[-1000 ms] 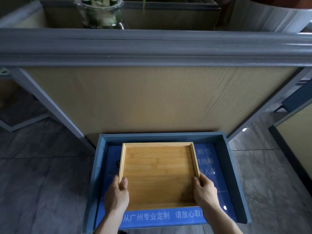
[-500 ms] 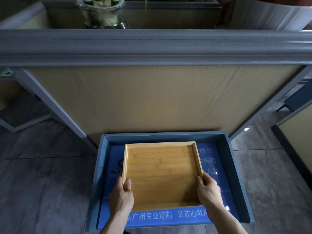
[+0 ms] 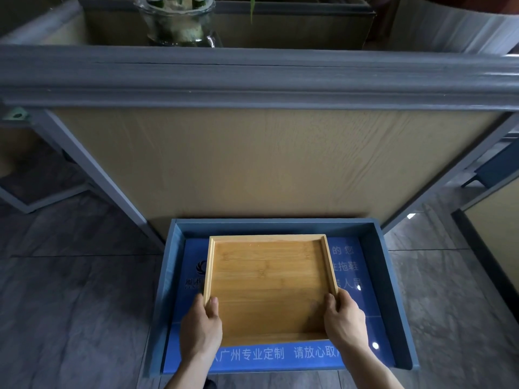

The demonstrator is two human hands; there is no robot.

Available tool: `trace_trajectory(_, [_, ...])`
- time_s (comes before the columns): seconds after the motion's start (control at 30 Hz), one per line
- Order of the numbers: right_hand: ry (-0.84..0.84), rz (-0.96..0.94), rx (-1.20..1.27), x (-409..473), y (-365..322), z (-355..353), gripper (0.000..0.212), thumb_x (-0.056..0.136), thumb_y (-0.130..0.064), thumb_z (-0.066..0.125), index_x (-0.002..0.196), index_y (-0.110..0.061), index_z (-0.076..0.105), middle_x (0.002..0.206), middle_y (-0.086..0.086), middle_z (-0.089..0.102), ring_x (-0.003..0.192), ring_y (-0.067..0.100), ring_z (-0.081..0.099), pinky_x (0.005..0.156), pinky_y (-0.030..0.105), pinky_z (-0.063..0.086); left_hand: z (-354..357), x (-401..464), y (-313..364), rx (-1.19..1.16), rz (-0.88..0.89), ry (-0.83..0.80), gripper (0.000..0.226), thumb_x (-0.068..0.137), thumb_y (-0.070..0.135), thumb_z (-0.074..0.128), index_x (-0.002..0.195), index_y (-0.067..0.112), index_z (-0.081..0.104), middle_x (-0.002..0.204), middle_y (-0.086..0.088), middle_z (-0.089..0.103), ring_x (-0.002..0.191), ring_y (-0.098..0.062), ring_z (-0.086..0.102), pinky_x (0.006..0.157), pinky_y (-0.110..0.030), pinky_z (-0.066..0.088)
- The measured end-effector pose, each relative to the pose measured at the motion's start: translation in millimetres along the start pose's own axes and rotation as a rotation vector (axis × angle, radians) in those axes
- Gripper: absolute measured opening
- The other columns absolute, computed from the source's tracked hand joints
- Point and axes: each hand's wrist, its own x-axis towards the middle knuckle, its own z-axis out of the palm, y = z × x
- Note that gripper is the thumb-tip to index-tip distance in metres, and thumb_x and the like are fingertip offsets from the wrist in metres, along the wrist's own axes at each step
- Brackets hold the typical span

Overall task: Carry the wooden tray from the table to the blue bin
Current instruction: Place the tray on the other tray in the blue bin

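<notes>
A shallow square wooden tray [image 3: 266,282] with a raised rim sits level inside the blue bin [image 3: 393,290], over its printed blue floor; I cannot tell whether it touches that floor. My left hand [image 3: 200,329] grips the tray's left rim near the front corner, thumb over the edge. My right hand [image 3: 344,321] grips the right rim the same way. The bin stands on the floor against a partition, and white lettering on its bottom shows around the tray.
A tall beige partition panel [image 3: 266,164] with a grey top rail [image 3: 252,77] rises right behind the bin. A glass vase [image 3: 177,21] with plants stands beyond the rail. Grey floor tiles [image 3: 70,304] lie on both sides of the bin.
The tray and both hands have stayed in nearly the same place in the bin. The view has shifted slightly, and the grip is unchanged.
</notes>
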Motion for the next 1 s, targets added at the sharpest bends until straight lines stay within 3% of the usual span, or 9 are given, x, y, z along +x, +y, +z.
trace_trajectory(0.13, [-0.009, 0.012, -0.055, 0, 2, 1, 0.024, 0.103, -0.028, 0.041, 0.093, -0.011, 0.054, 0.088, 0.014, 0.066, 0.083, 0.037, 0.063, 0.077, 0.046, 0.051, 0, -7, 5, 0.018, -0.014, 0.018, 0.047, 0.100, 0.034, 0.033, 0.134, 0.003, 0.043, 0.134, -0.018, 0.057, 0.118, -0.036, 0.056, 0.087, -0.038, 0.045])
trace_trajectory(0.33, [-0.012, 0.016, -0.093, 0, 1, 3, 0.025, 0.104, -0.030, 0.036, 0.102, -0.013, 0.055, 0.095, 0.014, 0.065, 0.085, 0.037, 0.064, 0.081, 0.049, 0.055, 2, -4, 0, 0.001, -0.015, 0.010, 0.053, 0.100, 0.037, 0.032, 0.144, 0.009, 0.035, 0.143, -0.015, 0.049, 0.128, -0.035, 0.049, 0.095, -0.041, 0.044])
trace_trajectory(0.47, [-0.033, 0.029, -0.089, 0, 1, 1, 0.024, 0.103, -0.029, 0.037, 0.102, -0.015, 0.055, 0.095, 0.014, 0.065, 0.085, 0.036, 0.064, 0.079, 0.049, 0.056, 1, -4, 0, -0.017, -0.016, 0.007, 0.050, 0.100, 0.036, 0.033, 0.143, 0.009, 0.037, 0.141, -0.016, 0.050, 0.126, -0.036, 0.050, 0.091, -0.040, 0.045])
trace_trajectory(1.0, [-0.050, 0.020, -0.084, 2, 4, 1, 0.022, 0.104, -0.029, 0.038, 0.101, -0.016, 0.055, 0.092, 0.012, 0.066, 0.081, 0.034, 0.065, 0.074, 0.049, 0.055, 5, 3, -9, -0.069, -0.037, -0.019, 0.055, 0.100, 0.038, 0.033, 0.149, 0.016, 0.027, 0.151, -0.011, 0.039, 0.135, -0.032, 0.042, 0.100, -0.043, 0.042])
